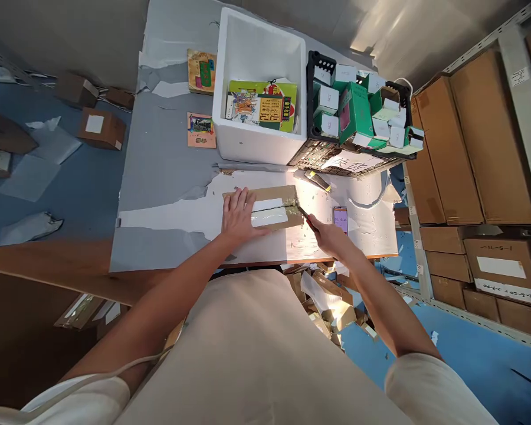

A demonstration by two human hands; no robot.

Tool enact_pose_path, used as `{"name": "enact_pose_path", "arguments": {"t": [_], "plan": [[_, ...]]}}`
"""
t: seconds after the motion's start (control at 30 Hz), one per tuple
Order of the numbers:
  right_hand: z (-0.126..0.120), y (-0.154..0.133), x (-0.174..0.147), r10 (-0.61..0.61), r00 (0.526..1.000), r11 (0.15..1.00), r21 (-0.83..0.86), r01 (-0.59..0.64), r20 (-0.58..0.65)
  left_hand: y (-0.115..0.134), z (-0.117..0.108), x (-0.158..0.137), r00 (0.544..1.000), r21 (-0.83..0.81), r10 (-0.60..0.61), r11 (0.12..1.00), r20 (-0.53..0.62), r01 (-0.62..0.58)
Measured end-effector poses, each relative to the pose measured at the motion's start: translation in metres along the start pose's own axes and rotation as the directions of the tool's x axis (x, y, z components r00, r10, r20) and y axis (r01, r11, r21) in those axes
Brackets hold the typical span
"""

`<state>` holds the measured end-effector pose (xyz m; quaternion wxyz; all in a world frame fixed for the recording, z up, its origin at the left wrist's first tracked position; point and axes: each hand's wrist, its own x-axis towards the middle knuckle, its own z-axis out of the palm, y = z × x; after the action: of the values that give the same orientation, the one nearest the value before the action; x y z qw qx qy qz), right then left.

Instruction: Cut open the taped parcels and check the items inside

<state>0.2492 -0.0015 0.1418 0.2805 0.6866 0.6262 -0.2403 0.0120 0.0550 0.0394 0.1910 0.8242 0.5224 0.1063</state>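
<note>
A flat brown cardboard box (272, 193) with a white label and clear tape lies on the table in front of me. My left hand (239, 215) rests on its left end, fingers stretched out and the palm toward the near edge. In my right hand (330, 236) is a knife (308, 218) with a thin dark blade, the fingers closed round its handle. The blade's tip is at the taped right end of the box. Just beyond lies a black and yellow utility knife (317, 180). A phone (340, 219) with a lit screen sits right of my right hand.
A white foam box (256, 141) holding books (262, 106) stands at the back. Beside it, a black crate (310, 88) holds green and white cartons (356, 112). Two booklets (201, 130) lie to the left. Shelves with large cardboard boxes (491, 130) flank the right.
</note>
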Motion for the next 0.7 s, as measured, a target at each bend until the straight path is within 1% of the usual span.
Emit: {"name": "enact_pose_path", "arguments": {"t": [0.13,0.2,0.27,0.3,0.33,0.37,0.4,0.43,0.47,0.5,0.53,0.57,0.6,0.63,0.67,0.7], "plan": [[0.005,-0.008,0.004,0.023,1.000,1.000,-0.012,-0.023,0.002,-0.001,0.000,0.000,1.000,-0.033,0.005,0.999,-0.002,-0.005],[0.010,-0.005,0.001,0.036,0.999,0.999,0.038,-0.034,-0.029,-0.001,0.000,0.000,1.000,-0.060,0.004,0.998,-0.007,-0.005],[0.019,0.008,-0.013,0.007,0.998,0.986,0.169,0.002,-0.058,-0.002,0.000,0.000,1.000,-0.073,0.007,0.997,-0.015,-0.008],[0.025,0.016,-0.024,-0.011,0.997,0.966,0.258,0.031,-0.077,-0.002,0.000,0.000,1.000,-0.072,0.009,0.997,-0.018,-0.011],[0.033,0.024,-0.034,-0.021,0.995,0.932,0.359,0.057,-0.102,-0.002,0.000,-0.001,1.000,-0.066,0.013,0.998,-0.019,-0.015],[0.044,0.031,-0.044,0.001,0.990,0.881,0.468,0.067,-0.143,-0.002,0.000,-0.001,1.000,-0.059,0.018,0.998,-0.020,-0.020],[0.055,0.034,-0.051,0.054,0.980,0.803,0.591,0.072,-0.193,-0.001,-0.001,-0.002,0.999,-0.052,0.025,0.998,-0.021,-0.026],[0.069,0.034,-0.054,0.126,0.962,0.683,0.725,0.092,-0.240,-0.001,-0.002,-0.002,0.999,-0.047,0.031,0.998,-0.023,-0.032],[0.082,0.030,-0.054,0.202,0.941,0.514,0.847,0.135,-0.273,-0.001,-0.003,-0.001,0.999,-0.043,0.035,0.998,-0.027,-0.036],[0.096,0.021,-0.050,0.259,0.926,0.307,0.932,0.191,-0.275,-0.001,-0.005,0.000,0.999,-0.042,0.035,0.998,-0.033,-0.036],[0.108,0.008,-0.043,0.307,0.919,0.102,0.969,0.227,-0.248,-0.002,-0.007,0.001,0.999,-0.042,0.031,0.999,-0.042,-0.032],[0.118,-0.007,-0.034,0.345,0.917,-0.076,0.968,0.241,-0.201,-0.004,-0.009,0.004,0.998,-0.044,0.021,0.999,-0.053,-0.023],[0.126,-0.024,-0.024,0.361,0.920,-0.230,0.942,0.244,-0.151,-0.008,-0.012,0.008,0.998,-0.048,0.004,0.999,-0.065,-0.007],[0.131,-0.041,-0.014,0.363,0.925,-0.349,0.903,0.249,-0.115,-0.012,-0.015,0.012,0.997,-0.056,-0.020,0.998,-0.069,0.016],[0.134,-0.056,-0.005,0.348,0.933,-0.438,0.863,0.251,-0.095,-0.019,-0.017,0.017,0.997,-0.074,-0.045,0.996,-0.064,0.040],[0.134,-0.069,0.003,0.332,0.939,-0.499,0.828,0.256,-0.090,-0.026,-0.020,0.022,0.997,-0.103,-0.065,0.993,-0.051,0.060]]}}
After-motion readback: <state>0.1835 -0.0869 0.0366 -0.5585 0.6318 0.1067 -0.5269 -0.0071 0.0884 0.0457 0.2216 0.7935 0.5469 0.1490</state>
